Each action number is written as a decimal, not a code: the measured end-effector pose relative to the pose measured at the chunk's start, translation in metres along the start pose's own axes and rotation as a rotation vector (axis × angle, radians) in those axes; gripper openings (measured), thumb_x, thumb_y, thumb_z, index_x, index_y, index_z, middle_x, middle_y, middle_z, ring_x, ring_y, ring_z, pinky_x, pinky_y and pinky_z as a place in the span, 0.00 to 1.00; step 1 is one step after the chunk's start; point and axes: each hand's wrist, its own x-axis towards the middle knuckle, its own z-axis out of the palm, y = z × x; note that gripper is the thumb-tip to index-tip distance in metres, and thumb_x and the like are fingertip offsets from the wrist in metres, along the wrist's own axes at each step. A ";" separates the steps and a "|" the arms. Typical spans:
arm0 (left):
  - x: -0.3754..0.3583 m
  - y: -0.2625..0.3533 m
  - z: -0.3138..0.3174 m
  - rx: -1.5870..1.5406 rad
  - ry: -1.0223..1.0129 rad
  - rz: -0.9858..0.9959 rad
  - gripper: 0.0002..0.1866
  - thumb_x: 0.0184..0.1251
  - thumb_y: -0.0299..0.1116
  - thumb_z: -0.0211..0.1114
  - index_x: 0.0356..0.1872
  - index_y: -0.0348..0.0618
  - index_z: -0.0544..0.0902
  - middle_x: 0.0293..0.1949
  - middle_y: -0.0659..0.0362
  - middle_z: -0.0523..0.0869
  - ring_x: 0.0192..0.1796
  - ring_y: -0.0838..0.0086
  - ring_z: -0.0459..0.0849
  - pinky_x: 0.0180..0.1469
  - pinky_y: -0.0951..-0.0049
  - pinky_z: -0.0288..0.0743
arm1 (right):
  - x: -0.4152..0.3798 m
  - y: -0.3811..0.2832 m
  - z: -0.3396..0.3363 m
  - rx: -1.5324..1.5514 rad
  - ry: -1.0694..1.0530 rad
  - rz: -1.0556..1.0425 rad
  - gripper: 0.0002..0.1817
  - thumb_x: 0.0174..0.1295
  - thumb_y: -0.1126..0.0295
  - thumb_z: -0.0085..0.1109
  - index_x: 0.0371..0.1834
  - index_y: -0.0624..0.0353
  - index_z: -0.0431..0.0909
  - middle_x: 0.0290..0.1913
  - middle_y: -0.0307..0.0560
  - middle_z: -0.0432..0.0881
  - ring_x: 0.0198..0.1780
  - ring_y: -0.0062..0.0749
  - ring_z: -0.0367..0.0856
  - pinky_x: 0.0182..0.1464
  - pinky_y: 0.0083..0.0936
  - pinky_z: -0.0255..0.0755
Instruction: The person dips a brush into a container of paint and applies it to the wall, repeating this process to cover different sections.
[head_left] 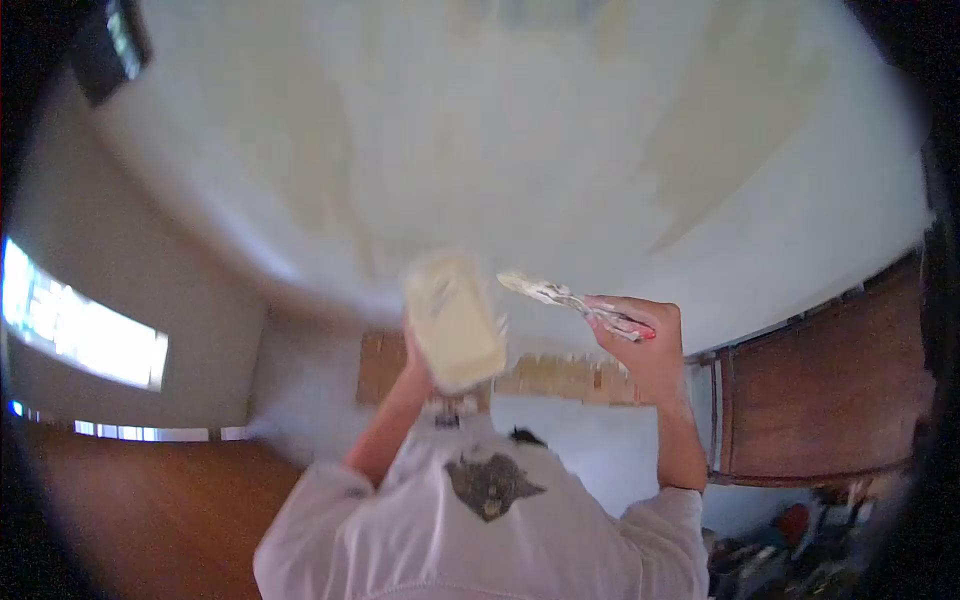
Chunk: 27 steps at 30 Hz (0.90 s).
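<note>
Gripping a pale, blurred container (pixel 457 325), the left hand (pixel 415 352) sits at its 8 o'clock edge. At its 3 o'clock, the right hand (pixel 645 335) clasps a paste-smeared tool (pixel 560 295), tip just beside the container; a patchy surface (pixel 500 130) spans 12 o'clock.

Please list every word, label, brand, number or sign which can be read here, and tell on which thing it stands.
No text can be read.
Shirt: its dark print shows no words that I can make out.
Pale rectangular object: too blurred for any label.
Smeared tool: no lettering legible.
Items at the lower right: too dark and blurred.
</note>
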 end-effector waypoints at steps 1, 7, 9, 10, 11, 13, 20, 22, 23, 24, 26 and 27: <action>0.000 -0.002 0.000 -0.027 -0.032 -0.046 0.31 0.72 0.56 0.42 0.65 0.46 0.71 0.57 0.53 0.80 0.57 0.56 0.81 0.61 0.49 0.75 | -0.007 0.004 0.013 -0.010 -0.051 -0.017 0.14 0.53 0.79 0.67 0.45 0.64 0.85 0.39 0.49 0.88 0.39 0.21 0.84 0.43 0.18 0.76; 0.020 -0.015 0.010 -0.342 -0.303 -0.160 0.40 0.67 0.67 0.33 0.69 0.50 0.67 0.63 0.51 0.75 0.62 0.55 0.77 0.64 0.49 0.71 | 0.003 0.027 0.037 -0.088 -0.201 -0.063 0.16 0.50 0.78 0.68 0.45 0.60 0.86 0.41 0.51 0.88 0.38 0.28 0.87 0.43 0.21 0.78; 0.015 -0.010 0.009 -0.387 -0.306 -0.166 0.41 0.67 0.68 0.32 0.70 0.51 0.66 0.64 0.52 0.74 0.63 0.55 0.76 0.64 0.49 0.70 | -0.001 0.022 0.051 -0.130 -0.236 -0.071 0.16 0.50 0.77 0.68 0.44 0.60 0.86 0.40 0.51 0.88 0.37 0.30 0.87 0.42 0.21 0.78; 0.012 -0.008 0.006 -0.385 -0.305 -0.162 0.41 0.67 0.69 0.31 0.70 0.51 0.66 0.64 0.52 0.74 0.63 0.55 0.75 0.65 0.49 0.70 | 0.000 0.022 0.053 -0.138 -0.260 -0.060 0.15 0.50 0.77 0.68 0.44 0.60 0.86 0.40 0.51 0.88 0.36 0.31 0.87 0.41 0.21 0.78; 0.011 -0.010 -0.001 -0.343 -0.286 -0.142 0.41 0.67 0.68 0.31 0.70 0.51 0.66 0.64 0.53 0.74 0.63 0.55 0.76 0.65 0.49 0.70 | 0.000 0.020 0.054 -0.146 -0.286 -0.048 0.15 0.51 0.76 0.68 0.44 0.60 0.86 0.39 0.51 0.88 0.36 0.31 0.87 0.40 0.21 0.78; 0.007 -0.012 -0.008 -0.256 -0.234 -0.111 0.41 0.67 0.68 0.31 0.70 0.51 0.66 0.65 0.53 0.74 0.63 0.56 0.76 0.65 0.50 0.70 | 0.001 0.021 0.060 -0.147 -0.316 -0.042 0.14 0.52 0.75 0.69 0.44 0.60 0.86 0.38 0.51 0.88 0.34 0.30 0.87 0.39 0.20 0.77; -0.002 -0.032 0.029 0.167 0.075 0.053 0.40 0.68 0.68 0.33 0.71 0.51 0.65 0.64 0.54 0.74 0.63 0.57 0.76 0.65 0.51 0.70 | 0.001 0.049 0.055 0.070 -0.313 0.086 0.12 0.59 0.71 0.67 0.44 0.66 0.85 0.34 0.48 0.88 0.34 0.21 0.85 0.37 0.19 0.79; -0.008 -0.028 0.024 0.139 0.024 0.036 0.40 0.68 0.68 0.33 0.70 0.50 0.65 0.64 0.53 0.74 0.63 0.57 0.76 0.65 0.52 0.70 | -0.003 0.052 0.062 0.209 -0.261 0.178 0.12 0.62 0.71 0.65 0.44 0.69 0.84 0.34 0.48 0.87 0.34 0.23 0.85 0.37 0.19 0.80; -0.008 -0.027 0.021 0.078 -0.012 0.002 0.40 0.68 0.68 0.33 0.70 0.50 0.65 0.64 0.53 0.74 0.63 0.58 0.76 0.65 0.52 0.70 | -0.003 0.055 0.063 0.292 -0.228 0.226 0.12 0.63 0.70 0.64 0.44 0.70 0.83 0.35 0.49 0.87 0.35 0.24 0.86 0.37 0.20 0.81; -0.007 -0.026 0.018 0.019 -0.052 -0.034 0.40 0.68 0.68 0.33 0.70 0.50 0.65 0.64 0.53 0.74 0.63 0.58 0.76 0.65 0.53 0.70 | -0.004 0.057 0.065 0.374 -0.189 0.271 0.13 0.65 0.70 0.62 0.44 0.71 0.83 0.35 0.49 0.86 0.35 0.26 0.86 0.36 0.20 0.82; -0.005 -0.024 0.008 -0.011 -0.043 -0.046 0.41 0.68 0.68 0.33 0.69 0.49 0.66 0.64 0.53 0.75 0.62 0.58 0.77 0.64 0.54 0.71 | 0.000 0.067 0.067 0.470 -0.101 0.404 0.13 0.66 0.69 0.60 0.44 0.71 0.82 0.36 0.51 0.86 0.34 0.28 0.87 0.35 0.21 0.82; -0.005 -0.023 0.003 -0.027 -0.035 -0.051 0.41 0.68 0.69 0.33 0.69 0.49 0.66 0.64 0.53 0.75 0.62 0.59 0.77 0.64 0.54 0.72 | 0.001 0.073 0.068 0.518 -0.058 0.472 0.13 0.67 0.69 0.59 0.44 0.71 0.82 0.36 0.52 0.86 0.34 0.30 0.87 0.34 0.21 0.83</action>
